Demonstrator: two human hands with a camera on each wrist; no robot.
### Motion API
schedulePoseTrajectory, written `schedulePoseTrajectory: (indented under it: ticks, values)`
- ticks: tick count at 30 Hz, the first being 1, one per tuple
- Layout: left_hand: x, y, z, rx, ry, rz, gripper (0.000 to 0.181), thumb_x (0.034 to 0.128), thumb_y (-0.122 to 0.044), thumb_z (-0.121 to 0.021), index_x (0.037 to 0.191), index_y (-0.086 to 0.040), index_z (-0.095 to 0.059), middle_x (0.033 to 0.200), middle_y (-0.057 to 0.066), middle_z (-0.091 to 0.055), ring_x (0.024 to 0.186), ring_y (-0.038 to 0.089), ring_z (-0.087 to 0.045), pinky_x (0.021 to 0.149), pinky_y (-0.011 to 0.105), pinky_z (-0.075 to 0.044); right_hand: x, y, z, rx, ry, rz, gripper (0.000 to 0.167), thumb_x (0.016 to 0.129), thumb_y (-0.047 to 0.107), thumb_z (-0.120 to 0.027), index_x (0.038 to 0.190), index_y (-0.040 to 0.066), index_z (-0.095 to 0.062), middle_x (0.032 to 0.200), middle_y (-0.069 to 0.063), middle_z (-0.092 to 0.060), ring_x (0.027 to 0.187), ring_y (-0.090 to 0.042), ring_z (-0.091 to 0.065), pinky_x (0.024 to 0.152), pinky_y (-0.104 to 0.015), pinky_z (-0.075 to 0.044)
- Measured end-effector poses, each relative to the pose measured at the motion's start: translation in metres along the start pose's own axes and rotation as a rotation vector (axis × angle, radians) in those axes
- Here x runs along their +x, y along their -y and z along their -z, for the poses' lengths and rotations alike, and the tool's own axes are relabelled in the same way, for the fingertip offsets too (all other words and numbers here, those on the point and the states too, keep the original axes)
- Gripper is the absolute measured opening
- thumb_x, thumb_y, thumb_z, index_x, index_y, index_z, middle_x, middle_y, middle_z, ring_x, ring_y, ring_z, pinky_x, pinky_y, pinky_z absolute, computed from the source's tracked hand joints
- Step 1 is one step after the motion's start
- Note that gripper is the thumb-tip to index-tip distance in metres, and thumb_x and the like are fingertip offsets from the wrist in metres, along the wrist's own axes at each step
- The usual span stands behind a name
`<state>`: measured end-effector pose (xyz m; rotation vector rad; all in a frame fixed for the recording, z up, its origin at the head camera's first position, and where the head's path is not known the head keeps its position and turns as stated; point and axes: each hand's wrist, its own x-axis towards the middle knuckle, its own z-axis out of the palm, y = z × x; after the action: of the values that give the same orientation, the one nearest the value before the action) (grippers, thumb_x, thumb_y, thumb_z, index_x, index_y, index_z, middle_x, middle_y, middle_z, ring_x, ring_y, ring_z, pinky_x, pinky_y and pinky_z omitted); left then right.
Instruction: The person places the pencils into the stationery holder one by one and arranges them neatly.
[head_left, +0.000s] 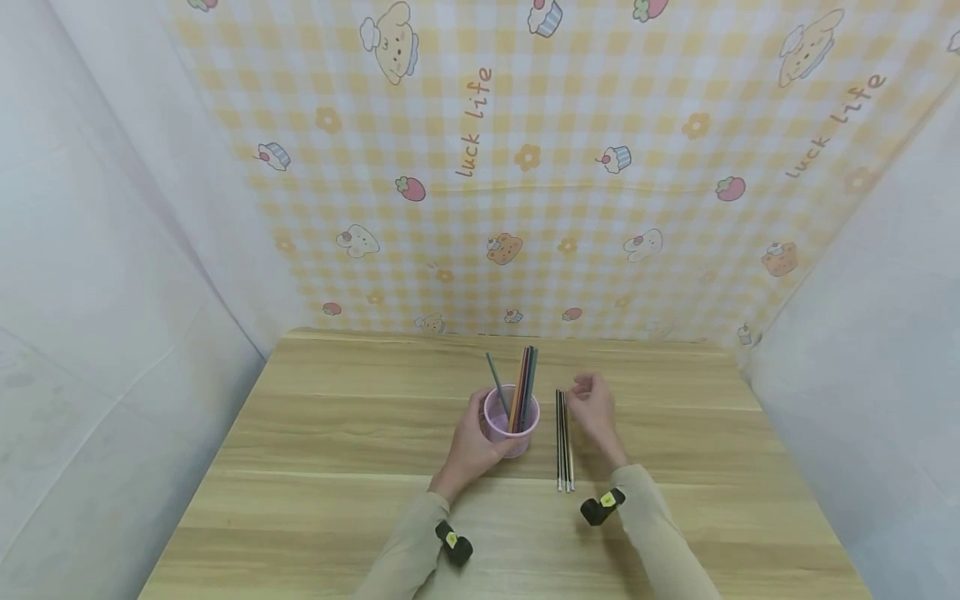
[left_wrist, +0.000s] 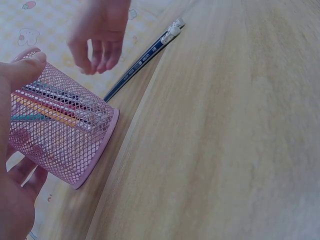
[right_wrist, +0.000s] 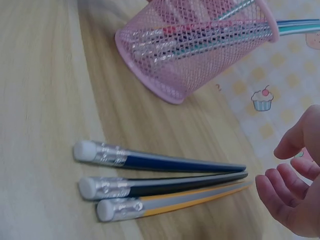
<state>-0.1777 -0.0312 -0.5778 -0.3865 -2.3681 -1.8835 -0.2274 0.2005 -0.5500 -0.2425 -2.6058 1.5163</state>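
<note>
My left hand [head_left: 472,446] grips a pink mesh pencil cup [left_wrist: 75,145] from its left side, thumb along the near side by the rim. Inside lean several coloured pencils [head_left: 523,387], one tilted away from the others. To the right of the cup lie three pencils side by side: a blue pencil [right_wrist: 175,162], a black pencil [right_wrist: 165,186] and a yellow-and-grey pencil [right_wrist: 185,200], with white erasers toward me. My right hand [head_left: 595,408] hovers by their far ends. Its fingers are loosely bent with a gap to the thumb, and hold nothing.
Everything stands on a wood-grain table [head_left: 337,433]. A yellow checked cloth [head_left: 525,208] with cartoon prints hangs behind the table's back edge. White sheets [head_left: 112,292] close off both sides. Each sleeve carries a small black wrist camera [head_left: 602,507].
</note>
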Motion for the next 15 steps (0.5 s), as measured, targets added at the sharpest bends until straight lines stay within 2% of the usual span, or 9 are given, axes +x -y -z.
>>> schedulePoseTrajectory:
  ticks: [7,10,15]
  values:
    - [-0.001,0.001,0.0,0.018,-0.004,-0.006,0.092,0.066,-0.016,-0.094,0.143,-0.02,-0.044,0.138,0.012,-0.059,0.127,0.026,-0.058,0.111,0.048,-0.047,-0.002,-0.01,-0.001,-0.05,0.028,-0.023,0.035,0.089,0.004,-0.066,0.121,-0.004,-0.054,0.113,-0.027,-0.065,0.102,-0.039,-0.066,0.085,-0.045,-0.061]
    - [-0.001,0.001,0.0,0.017,0.0,-0.006,0.092,0.0664,-0.016,-0.094,0.143,-0.02,-0.044,0.139,0.012,-0.059,0.128,0.026,-0.057,0.111,0.049,-0.047,-0.005,-0.013,-0.001,-0.101,0.042,-0.026,0.036,0.085,0.0,-0.064,0.12,-0.004,-0.054,0.111,-0.026,-0.066,0.101,-0.038,-0.065,0.089,-0.049,-0.058]
    - [0.0,0.0,0.0,0.011,-0.002,-0.011,0.092,0.0665,-0.018,-0.095,0.143,-0.022,-0.044,0.139,0.011,-0.059,0.128,0.027,-0.057,0.111,0.051,-0.047,-0.008,-0.014,-0.002,-0.184,0.061,-0.027,0.04,0.077,-0.003,-0.062,0.117,-0.004,-0.056,0.106,-0.023,-0.067,0.096,-0.035,-0.065,0.086,-0.048,-0.058]
